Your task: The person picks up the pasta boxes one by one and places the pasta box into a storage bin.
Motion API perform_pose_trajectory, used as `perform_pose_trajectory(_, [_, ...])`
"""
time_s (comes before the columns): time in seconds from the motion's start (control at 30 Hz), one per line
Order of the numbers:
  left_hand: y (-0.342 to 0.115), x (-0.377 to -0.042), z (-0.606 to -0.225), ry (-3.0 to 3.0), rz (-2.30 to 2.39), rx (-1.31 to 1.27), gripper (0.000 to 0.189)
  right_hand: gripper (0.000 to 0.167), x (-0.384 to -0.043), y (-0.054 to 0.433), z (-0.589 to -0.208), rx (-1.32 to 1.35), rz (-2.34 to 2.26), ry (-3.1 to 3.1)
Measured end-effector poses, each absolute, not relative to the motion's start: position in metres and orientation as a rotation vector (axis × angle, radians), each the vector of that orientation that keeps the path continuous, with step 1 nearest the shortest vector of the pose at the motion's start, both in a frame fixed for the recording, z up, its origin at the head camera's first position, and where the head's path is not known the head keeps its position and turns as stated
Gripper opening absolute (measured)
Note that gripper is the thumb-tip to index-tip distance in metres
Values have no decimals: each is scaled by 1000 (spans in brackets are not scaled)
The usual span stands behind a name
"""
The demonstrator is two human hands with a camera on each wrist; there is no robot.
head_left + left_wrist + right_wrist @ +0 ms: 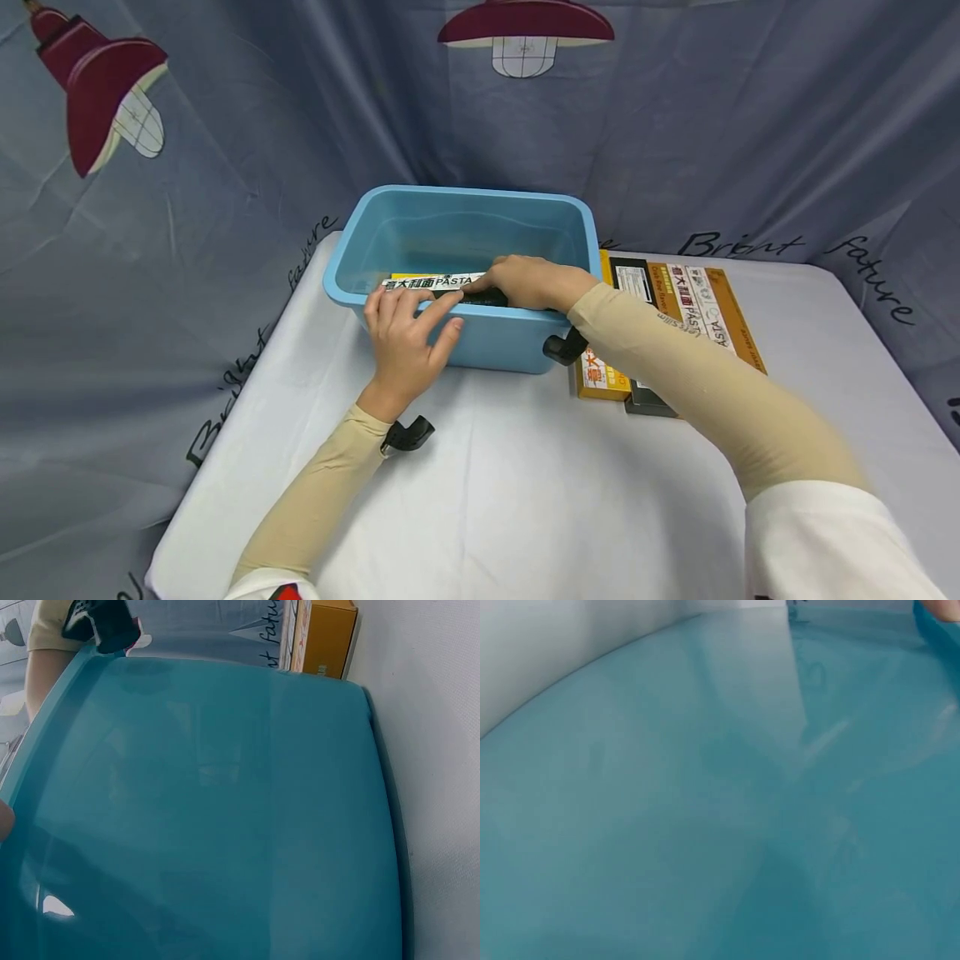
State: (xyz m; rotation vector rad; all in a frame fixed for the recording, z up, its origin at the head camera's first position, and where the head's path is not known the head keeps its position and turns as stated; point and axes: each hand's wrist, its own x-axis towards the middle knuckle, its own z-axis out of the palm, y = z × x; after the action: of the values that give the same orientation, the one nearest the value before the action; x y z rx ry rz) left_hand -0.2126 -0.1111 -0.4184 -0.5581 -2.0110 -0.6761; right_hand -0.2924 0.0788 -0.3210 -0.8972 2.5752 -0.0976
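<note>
**Both your hands are working at the near side of the blue bin**

You are having your right hand (528, 282) inside the blue plastic bin (480, 340), its index finger pointing along a black-and-white pasta box (452, 281). That box is lying lengthwise just inside the near wall, its "PASTA" label showing above the rim. Your other right fingers are hiding behind the hand and the wall, so I cannot tell whether they are clamping the box or only pressing it.

Your left hand (408, 342) is resting over the near rim, fingers spread apart and thumb outside the wall; I cannot tell whether it is clamping the rim, touching the box or merely steadying things. Both wrist views are showing mostly blue plastic, which is settling neither question.

To the bin's right, a yellow box (609, 385), a black box (648, 404) and a brown pasta box (738, 321) are lying side by side on the white tablecloth (480, 467), partly under your right forearm.

By my judgement, you are handling the boxes one at a time, and the step in hand is positioning this one against the near wall. The next move is probably calling for keeping the bin steady and the box level, with the right fingertips staying clear of the rim.
</note>
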Motion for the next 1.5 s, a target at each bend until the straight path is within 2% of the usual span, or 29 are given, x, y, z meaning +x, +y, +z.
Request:
perform_pose_trajectory(0.37, [-111,-212,-416,-2008,-674,-560,46,62,-293,81,-329,-870,-135,2594])
perform_pose_trajectory(0.8, [-111,-212,-417,-2017,-657,-564,45,57,-294,86,-331,-1044,-175,2741])
perform_pose_trajectory(0.97, [-111,-211,-416,-2024,-655,-562,45,57,-291,100,-323,-1024,-187,2778])
perform_pose_trajectory(1.23, [-112,-212,-417,-2022,-640,-572,40,57,-281,166,-286,-899,-201,2893])
perform_pose_trajectory(1.5, [-111,-214,-419,-2011,-674,-567,43,66,-273,272,-272,-517,-212,3016])
